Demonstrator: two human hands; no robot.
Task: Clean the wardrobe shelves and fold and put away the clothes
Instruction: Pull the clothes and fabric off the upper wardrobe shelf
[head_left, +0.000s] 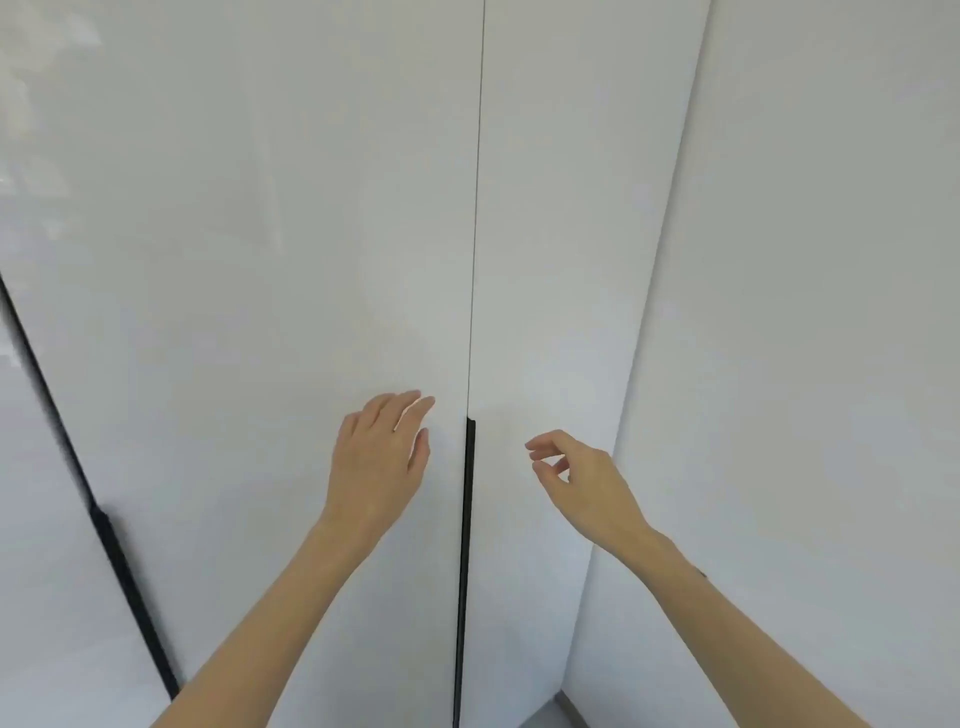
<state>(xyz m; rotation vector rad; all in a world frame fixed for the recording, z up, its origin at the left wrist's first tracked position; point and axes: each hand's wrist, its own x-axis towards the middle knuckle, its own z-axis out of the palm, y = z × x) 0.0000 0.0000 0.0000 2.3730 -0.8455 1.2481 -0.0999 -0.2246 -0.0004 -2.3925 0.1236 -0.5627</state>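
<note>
White and glossy, the left door (260, 260) and right door (561, 234) of the wardrobe stand closed, so its shelves and any clothes are hidden. A black handle strip (469, 493) runs down the seam and is cut off at the bottom edge. The left hand (376, 462) is just beside it, fingers straight and close together; I cannot tell if they touch the door. The right hand (582, 478) hangs loosely curled, holding nothing. A plain wall (805, 312) meets the wardrobe on the right.
</note>
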